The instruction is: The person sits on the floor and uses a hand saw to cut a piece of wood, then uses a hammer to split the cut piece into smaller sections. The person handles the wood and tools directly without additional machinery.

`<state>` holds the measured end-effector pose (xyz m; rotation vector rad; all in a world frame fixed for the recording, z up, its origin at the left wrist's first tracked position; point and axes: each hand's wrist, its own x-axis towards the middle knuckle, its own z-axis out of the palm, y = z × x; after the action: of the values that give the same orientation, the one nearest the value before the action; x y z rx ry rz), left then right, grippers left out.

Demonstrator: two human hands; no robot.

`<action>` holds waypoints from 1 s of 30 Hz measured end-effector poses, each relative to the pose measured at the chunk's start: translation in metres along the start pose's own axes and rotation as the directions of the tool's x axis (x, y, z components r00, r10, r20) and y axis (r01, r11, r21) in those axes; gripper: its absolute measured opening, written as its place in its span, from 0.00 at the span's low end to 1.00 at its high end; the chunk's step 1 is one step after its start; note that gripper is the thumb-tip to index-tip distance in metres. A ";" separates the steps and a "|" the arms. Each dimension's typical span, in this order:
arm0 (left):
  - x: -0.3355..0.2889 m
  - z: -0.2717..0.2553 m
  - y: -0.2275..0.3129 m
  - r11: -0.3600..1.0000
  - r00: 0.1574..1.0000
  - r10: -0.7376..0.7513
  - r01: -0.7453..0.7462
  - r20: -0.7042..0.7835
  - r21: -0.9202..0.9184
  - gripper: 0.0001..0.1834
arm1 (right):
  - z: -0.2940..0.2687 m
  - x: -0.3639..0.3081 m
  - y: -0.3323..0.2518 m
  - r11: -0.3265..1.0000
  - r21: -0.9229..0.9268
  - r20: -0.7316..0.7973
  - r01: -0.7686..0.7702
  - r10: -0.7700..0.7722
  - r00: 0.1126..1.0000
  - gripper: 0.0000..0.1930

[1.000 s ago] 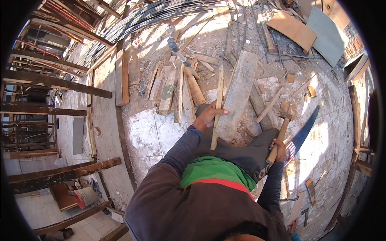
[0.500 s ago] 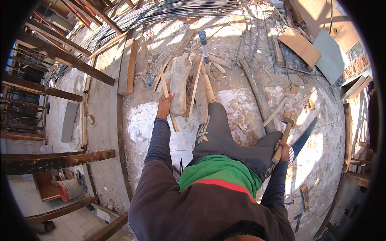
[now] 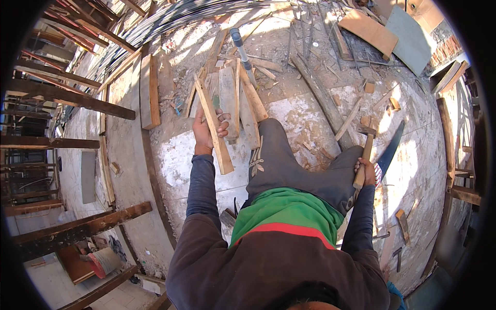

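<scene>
My left hand (image 3: 203,133) is closed around a narrow wooden strip (image 3: 213,124), raised and tilted, its lower end toward me. Just beyond it, several boards (image 3: 227,98) lean together in a pile, near a grey pipe (image 3: 239,46) that sticks up. Over by my right knee, my right hand (image 3: 365,169) grips the wooden handle of a hammer (image 3: 367,151), head pointing away from me. A handsaw (image 3: 391,147) with a dark blade lies beside that hand, its striped handle partly hidden.
A long weathered beam (image 3: 325,101) crosses the floor ahead. Loose tools, including a wooden-handled one (image 3: 403,226), lie at my right. Dark timber posts (image 3: 77,225) jut in from the left. Sheets of plywood (image 3: 369,32) and bundled rods (image 3: 170,26) lie farther off.
My left hand has drawn the wooden strip away from the boards and turned it, with its fingers now showing past its edge. My right hand still holds the hammer. The whole view has shifted.
</scene>
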<state>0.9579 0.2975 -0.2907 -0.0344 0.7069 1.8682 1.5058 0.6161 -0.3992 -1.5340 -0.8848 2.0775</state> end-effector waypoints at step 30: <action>0.038 0.072 -0.137 0.818 0.935 -0.327 0.353 -0.138 0.454 0.29 | -0.003 -0.012 -0.009 0.995 0.101 -0.116 0.023 -0.011 0.993 0.09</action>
<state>1.0812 0.3969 -0.3070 0.0989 1.1054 1.3174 1.5123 0.6152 -0.3853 -1.5689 -0.7364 1.9688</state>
